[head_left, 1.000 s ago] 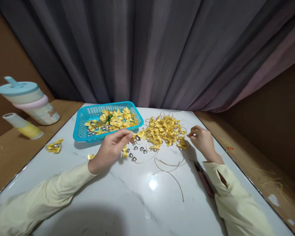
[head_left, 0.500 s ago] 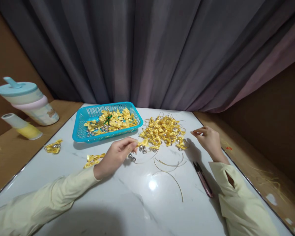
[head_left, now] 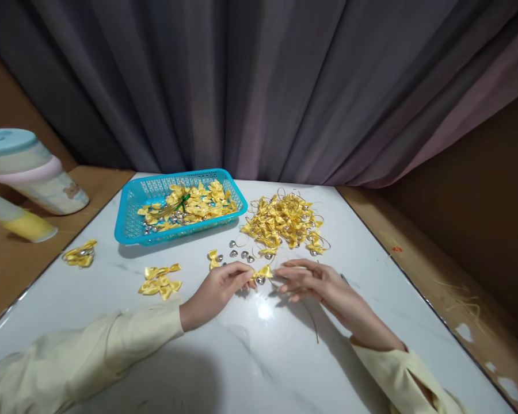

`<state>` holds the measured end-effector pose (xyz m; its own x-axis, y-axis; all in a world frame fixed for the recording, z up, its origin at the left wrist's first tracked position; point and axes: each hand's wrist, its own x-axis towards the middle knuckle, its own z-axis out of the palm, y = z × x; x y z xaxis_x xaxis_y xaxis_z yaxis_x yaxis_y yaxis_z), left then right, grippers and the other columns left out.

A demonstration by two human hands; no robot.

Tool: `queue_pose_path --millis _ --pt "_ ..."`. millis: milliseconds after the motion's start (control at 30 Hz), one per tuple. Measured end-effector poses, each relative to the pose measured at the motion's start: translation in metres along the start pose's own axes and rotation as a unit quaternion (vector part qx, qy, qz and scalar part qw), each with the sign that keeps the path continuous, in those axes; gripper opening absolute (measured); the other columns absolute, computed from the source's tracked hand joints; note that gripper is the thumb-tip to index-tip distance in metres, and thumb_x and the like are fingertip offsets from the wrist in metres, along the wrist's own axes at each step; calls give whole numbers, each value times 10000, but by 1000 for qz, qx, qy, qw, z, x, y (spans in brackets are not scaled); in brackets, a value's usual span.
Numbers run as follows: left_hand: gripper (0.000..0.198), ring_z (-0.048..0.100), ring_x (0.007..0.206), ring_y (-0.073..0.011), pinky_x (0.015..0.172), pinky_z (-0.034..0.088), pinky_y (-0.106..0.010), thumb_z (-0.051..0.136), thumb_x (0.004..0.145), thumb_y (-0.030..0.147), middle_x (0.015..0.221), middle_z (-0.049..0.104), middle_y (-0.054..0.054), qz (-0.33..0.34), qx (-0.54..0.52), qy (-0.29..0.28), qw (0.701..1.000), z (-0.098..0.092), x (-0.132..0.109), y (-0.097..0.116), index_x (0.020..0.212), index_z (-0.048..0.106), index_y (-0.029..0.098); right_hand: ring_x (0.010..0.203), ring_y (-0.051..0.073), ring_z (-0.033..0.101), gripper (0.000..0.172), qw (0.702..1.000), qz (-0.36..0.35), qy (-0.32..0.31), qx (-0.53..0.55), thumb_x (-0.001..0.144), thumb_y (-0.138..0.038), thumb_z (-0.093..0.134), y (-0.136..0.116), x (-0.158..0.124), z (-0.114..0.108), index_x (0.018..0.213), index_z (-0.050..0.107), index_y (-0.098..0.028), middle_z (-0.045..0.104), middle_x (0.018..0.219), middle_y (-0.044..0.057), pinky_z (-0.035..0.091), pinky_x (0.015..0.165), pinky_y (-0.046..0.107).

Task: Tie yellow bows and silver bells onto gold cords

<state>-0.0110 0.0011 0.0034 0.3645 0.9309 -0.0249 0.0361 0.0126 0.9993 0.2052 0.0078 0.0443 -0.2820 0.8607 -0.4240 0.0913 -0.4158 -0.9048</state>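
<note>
My left hand [head_left: 218,292] pinches a small yellow satin bow [head_left: 264,271] between thumb and fingertips above the white table. A silver jingle bell [head_left: 261,281] shows just under the bow. Close to the bow's right side is my right hand [head_left: 323,287], its fingers apart and slightly blurred, with nothing visible in them. Loose bells [head_left: 245,254] lie behind my left hand, near a single bow [head_left: 213,259]. Beyond them sits a pile of yellow bows with bells and gold cord loops [head_left: 285,221]. One cord end [head_left: 315,325] shows below my right hand, which hides most of the snips.
A blue plastic basket [head_left: 123,225] holding bows and bells stands at the back left. More bows [head_left: 160,283] lie left of my hand, and a bow bundle [head_left: 80,254] near the left edge. A tumbler [head_left: 47,187] and a yellow thread spool [head_left: 28,226] are farther left.
My right hand has come left and nearer, from beyond the snips to beside the bow, and its fingers have spread. My left hand has moved slightly right and nearer with the bow. The view has shifted.
</note>
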Motion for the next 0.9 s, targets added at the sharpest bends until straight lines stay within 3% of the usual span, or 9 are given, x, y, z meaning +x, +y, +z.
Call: queue_pose_path --millis 133,267,600,900 --pt "188 570 715 -132 668 448 -237 490 860 298 757 627 -23 50 60 25 997 4 -3 -5 834 607 153 550 140 635 339 996 19 -76 34 744 -436 636 11 -6 28 800 587 -105 673 712 101 506 488 232" --pt "183 568 770 -150 723 445 -264 489 864 265 804 639 -47 102 116 32 987 6 -4 -4 808 624 155 502 123 618 406 990 1 -126 64 774 -499 580 18 -8 42 727 581 -95 652 675 85 482 425 201" --pt "153 569 742 -144 689 443 -253 527 847 240 772 633 -42 121 120 24 985 9 -6 -5 778 637 159 348 66 500 398 989 -23 -108 97 789 -503 561 28 -5 48 665 543 -125 597 544 8 411 348 172" --pt "167 561 733 -139 678 425 -241 515 856 247 767 629 -35 94 145 36 984 13 -9 -7 759 620 160 317 58 423 460 994 -57 -89 -39 844 -517 470 29 -7 48 596 536 -135 490 405 -39 302 380 190"
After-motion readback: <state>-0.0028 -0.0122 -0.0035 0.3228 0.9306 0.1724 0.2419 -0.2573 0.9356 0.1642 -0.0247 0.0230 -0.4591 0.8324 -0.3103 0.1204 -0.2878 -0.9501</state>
